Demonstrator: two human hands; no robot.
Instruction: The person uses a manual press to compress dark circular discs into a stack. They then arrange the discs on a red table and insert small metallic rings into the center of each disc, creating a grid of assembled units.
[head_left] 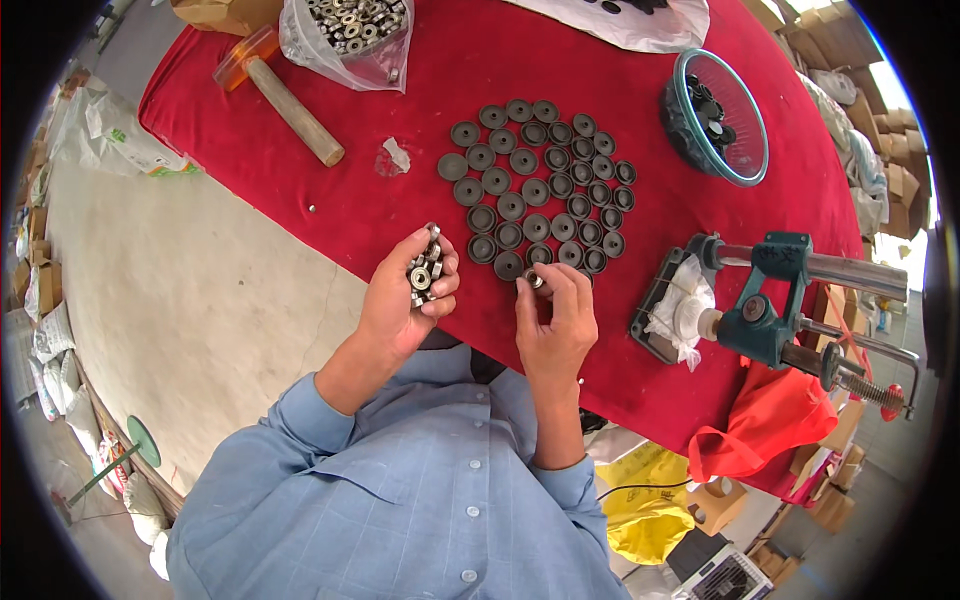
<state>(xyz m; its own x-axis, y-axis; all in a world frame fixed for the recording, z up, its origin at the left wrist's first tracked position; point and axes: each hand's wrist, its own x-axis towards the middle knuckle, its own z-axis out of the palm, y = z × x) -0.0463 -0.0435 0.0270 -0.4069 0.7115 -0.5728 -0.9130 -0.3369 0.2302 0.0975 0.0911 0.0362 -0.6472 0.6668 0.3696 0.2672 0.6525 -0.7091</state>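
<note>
My left hand [405, 285] is cupped around several small metal ball bearings [421, 280], palm up at the table's near edge. Between thumb and fingertips, my right hand [558, 325] pinches a single bearing [534, 280]. It is held at the near edge of a group of round dark grey caps [510, 206], spread in rough rows on the red cloth [400, 130]. The caps look like shallow discs with raised rims and a small hole or recess in the middle. Whether the pinched bearing touches a cap cannot be made out.
A clear bag of bearings [352, 35] and a wooden-handled mallet [290, 105] lie at the far left. At far right is a clear bowl [745, 150] with black parts. A green hand press [770, 300] stands right, near a red bag [770, 420].
</note>
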